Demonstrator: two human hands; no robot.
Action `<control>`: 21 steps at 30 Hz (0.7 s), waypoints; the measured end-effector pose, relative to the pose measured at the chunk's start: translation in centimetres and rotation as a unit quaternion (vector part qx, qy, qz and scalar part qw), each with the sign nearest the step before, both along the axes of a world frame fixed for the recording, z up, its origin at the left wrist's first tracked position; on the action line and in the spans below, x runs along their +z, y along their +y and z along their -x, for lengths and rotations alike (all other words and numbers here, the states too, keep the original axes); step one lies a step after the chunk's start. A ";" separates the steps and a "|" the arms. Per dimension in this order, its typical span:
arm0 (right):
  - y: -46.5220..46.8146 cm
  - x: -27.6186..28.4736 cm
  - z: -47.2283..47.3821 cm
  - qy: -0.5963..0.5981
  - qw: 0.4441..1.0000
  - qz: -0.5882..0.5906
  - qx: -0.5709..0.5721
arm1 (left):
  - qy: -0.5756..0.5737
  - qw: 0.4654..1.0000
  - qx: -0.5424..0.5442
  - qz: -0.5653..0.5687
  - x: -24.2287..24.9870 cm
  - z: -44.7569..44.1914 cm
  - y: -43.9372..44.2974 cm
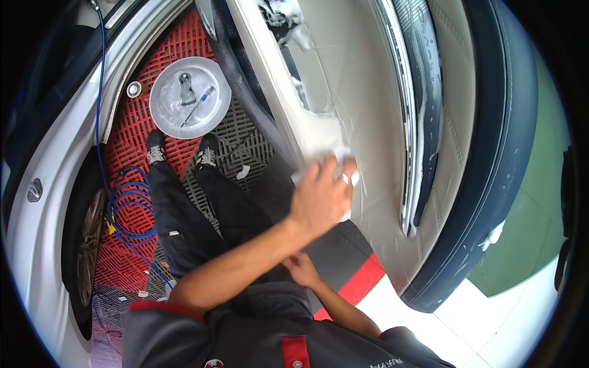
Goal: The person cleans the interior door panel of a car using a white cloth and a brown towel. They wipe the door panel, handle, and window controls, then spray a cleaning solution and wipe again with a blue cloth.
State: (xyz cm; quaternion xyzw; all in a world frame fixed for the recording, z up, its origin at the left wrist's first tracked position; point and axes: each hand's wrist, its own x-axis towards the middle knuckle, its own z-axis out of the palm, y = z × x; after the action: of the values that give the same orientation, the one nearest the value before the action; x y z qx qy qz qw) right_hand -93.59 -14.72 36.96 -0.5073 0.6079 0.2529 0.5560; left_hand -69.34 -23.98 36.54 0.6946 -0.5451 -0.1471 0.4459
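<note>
My left hand [322,193], blurred, presses a white cloth [347,214] against the lower end of the armrest [317,133] on an open car door. Cloth shows past the fingers; its full shape is hidden. The beige leather door panel [363,92] looks wet, with white foam around the switch opening [280,23] and along the dark trim strip [428,115]. My right hand [301,269] hangs low by my waist, fingers curled and partly behind my left forearm. Nothing shows in it.
A white basin [158,124] holds water, a spray bottle [186,89] and a blue-banded brush [202,99]. Beside it stands a small bottle [134,89]. A coiled blue hose [131,207] lies on red and grey floor grating, near the car's wheel [89,248]. The door's window glass [529,184] spreads at right.
</note>
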 end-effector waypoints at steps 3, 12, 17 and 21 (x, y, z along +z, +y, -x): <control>0.1 -0.5 1.3 -0.017 0.984 0.082 0.157 | 0.012 0.996 -0.060 0.058 0.3 7.0 3.0; -1.0 -0.8 1.6 -0.016 1.000 0.001 -0.014 | -0.012 0.994 0.072 0.079 -1.5 -5.1 -1.9; 0.2 0.0 -0.4 0.002 1.000 -0.012 -0.017 | 0.194 0.907 0.333 0.169 -2.2 -10.7 -8.9; 1.8 0.5 0.0 0.014 0.991 0.044 0.128 | 0.384 0.863 0.307 0.118 1.2 -1.1 -5.8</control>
State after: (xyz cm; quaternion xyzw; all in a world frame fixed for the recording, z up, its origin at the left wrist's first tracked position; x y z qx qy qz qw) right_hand -93.59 -12.95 37.42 -0.6014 0.5562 0.3016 0.4878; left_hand -68.24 -29.75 37.77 0.6577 -0.1031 -0.1927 0.7209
